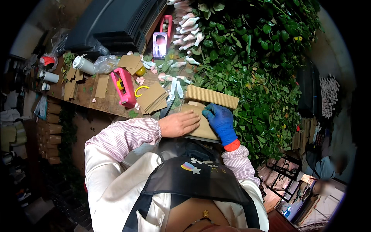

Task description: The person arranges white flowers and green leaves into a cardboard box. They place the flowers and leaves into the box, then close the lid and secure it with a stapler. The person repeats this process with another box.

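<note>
A brown paper-like wrap [205,131] lies at the table's near edge in front of me. My left hand [179,123], bare, rests on its left part with the fingers stretched out flat. On its right, my right hand [221,120] wears a blue glove, thumb and fingertips pinched together at the wrap's upper side; what sits between them is hidden. Just beyond both hands lies a strip of corrugated cardboard [211,96]. Left of it are a stack of small brown cardboard pieces [152,99] and several white strips [177,89].
A pink tape dispenser [124,91] stands to the left, near a white tumbler [84,65]. A phone [159,45] leans farther back. White-sleeved flower heads [189,29] and a large heap of leafy stems [251,77] fill the right side. Black sheets [123,29] are stacked at the back left.
</note>
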The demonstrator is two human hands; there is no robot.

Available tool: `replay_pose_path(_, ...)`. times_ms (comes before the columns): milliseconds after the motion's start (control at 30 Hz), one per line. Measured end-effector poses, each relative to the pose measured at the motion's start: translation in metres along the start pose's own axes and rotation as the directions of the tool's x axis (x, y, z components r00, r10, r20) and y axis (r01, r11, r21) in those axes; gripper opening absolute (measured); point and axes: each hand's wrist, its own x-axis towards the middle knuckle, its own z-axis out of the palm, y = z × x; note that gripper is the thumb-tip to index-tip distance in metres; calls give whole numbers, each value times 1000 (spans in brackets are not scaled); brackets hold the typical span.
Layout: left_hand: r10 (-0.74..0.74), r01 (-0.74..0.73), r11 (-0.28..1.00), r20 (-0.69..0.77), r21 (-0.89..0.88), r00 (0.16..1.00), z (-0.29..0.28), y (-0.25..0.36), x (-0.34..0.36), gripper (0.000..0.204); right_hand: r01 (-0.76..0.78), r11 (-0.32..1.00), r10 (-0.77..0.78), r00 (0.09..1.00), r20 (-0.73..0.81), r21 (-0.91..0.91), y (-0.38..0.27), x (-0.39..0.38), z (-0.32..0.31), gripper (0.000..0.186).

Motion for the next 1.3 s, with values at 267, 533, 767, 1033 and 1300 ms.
replay_pose_path(267, -111, 104, 980, -30, -168, 993, 32, -5, -10, 47, 253, 950, -286, 939, -189, -182, -46, 11, -44, 34)
replay_pose_path(533, -154, 135, 966, -70, -220, 986, 29, -7, 1, 35, 492, 834, -502, 864, 28, -251, -16, 13, -36, 40)
replay_pose_path(767, -245, 202, 964, -286, -172, 926, 34, 7, -4, 21, 417, 695, -404, 900, 162, -586, -34, -26, -2, 30)
replay_pose_path(1033, -942, 690, 336, -229, -641, 246, 69, 58, -26, 21, 520, 543, -453, 842, 291, -659, -28, -23, 7, 34)
replay_pose_path(1300, -940, 614, 290, -99, -734, 326, 70, 49, -27, 18, 533, 468, -334, 845, 417, -705, -40, -22, 6, 38)
